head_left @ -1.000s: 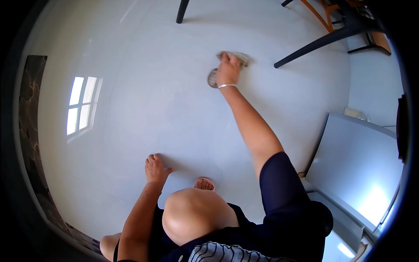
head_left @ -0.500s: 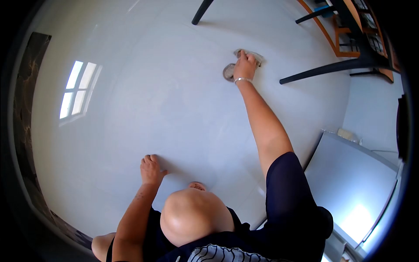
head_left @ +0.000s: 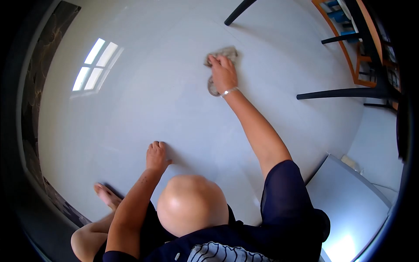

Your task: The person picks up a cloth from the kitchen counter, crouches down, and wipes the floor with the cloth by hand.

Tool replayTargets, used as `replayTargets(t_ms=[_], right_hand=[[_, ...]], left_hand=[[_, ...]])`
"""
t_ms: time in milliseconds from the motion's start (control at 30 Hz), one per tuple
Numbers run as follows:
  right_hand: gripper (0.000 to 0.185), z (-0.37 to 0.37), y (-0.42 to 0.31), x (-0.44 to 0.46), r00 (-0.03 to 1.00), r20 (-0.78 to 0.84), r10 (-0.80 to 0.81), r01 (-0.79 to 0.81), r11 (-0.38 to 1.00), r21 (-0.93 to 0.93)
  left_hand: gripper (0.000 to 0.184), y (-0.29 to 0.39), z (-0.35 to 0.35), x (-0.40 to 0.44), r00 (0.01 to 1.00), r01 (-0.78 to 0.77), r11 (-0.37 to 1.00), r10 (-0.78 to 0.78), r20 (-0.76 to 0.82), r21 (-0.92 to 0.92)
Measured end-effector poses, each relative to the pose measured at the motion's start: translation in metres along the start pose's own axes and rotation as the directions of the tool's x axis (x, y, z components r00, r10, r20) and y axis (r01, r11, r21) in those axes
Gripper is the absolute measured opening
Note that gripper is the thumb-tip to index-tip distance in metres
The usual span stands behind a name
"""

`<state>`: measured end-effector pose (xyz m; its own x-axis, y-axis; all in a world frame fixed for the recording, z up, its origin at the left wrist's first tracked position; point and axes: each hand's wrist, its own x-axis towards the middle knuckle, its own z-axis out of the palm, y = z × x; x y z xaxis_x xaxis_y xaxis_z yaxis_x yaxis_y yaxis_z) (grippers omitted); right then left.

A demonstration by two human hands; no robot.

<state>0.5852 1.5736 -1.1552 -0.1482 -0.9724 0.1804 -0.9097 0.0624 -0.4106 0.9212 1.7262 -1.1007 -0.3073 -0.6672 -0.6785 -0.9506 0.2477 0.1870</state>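
Note:
My right hand [head_left: 224, 76], with a bracelet at the wrist, reaches far forward over the glossy pale floor [head_left: 183, 109]. It presses down on a crumpled grey-beige cloth [head_left: 227, 53], which sticks out past the fingertips. A rounded greyish piece [head_left: 212, 87] shows beside the palm; I cannot tell whether it belongs to the same cloth. Nearer to my body, my left hand [head_left: 157, 156] rests on the floor with its fingers bent and the thumb out to the side. Nothing shows in it. My bare knee [head_left: 192, 203] is just right of the left forearm.
Dark chair legs [head_left: 336, 93] stand on the floor ahead and to the right, near an orange-brown wooden frame [head_left: 355, 65]. A silvery flat-topped box-like unit [head_left: 353, 209] is close on my right. Dark patterned edging [head_left: 37, 87] runs along the left. A window reflects in the floor.
My right hand has swept left across the floor with the cloth and the rounded piece. My left hand stays on the floor. The view has shifted, and a foot now shows at lower left.

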Motion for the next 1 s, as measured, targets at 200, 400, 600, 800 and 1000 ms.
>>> replayTargets(t_ms=[200,400,600,800,1000], right_hand=[[0.035,0.034,-0.060,-0.015,0.994,-0.035,0.106,-0.109,0.990,-0.092],[0.027,0.072,-0.145,0.017,0.988,0.052,0.144,-0.153,0.915,0.374],[0.032,-0.024,-0.140,-0.056,0.998,0.042,0.042,-0.058,0.824,0.563],[0.038,-0.026,-0.126,-0.186,0.773,0.488,-0.406,0.318,0.913,0.256],[0.048,0.021,-0.130,-0.109,0.755,0.396,-0.524,0.605,0.789,-0.110]], left_hand=[[0.071,-0.005,0.000,0.000,0.999,-0.042,0.999,0.042,-0.013,-0.006],[0.066,-0.012,-0.004,-0.003,0.996,-0.090,0.996,0.091,-0.023,0.013],[0.052,-0.054,-0.002,-0.040,0.771,-0.487,0.821,0.564,0.296,-0.297],[0.074,-0.114,-0.057,-0.141,0.291,-0.100,0.870,0.489,0.822,-0.482],[0.067,-0.133,-0.160,-0.249,0.093,0.200,0.954,0.209,0.973,-0.224]])
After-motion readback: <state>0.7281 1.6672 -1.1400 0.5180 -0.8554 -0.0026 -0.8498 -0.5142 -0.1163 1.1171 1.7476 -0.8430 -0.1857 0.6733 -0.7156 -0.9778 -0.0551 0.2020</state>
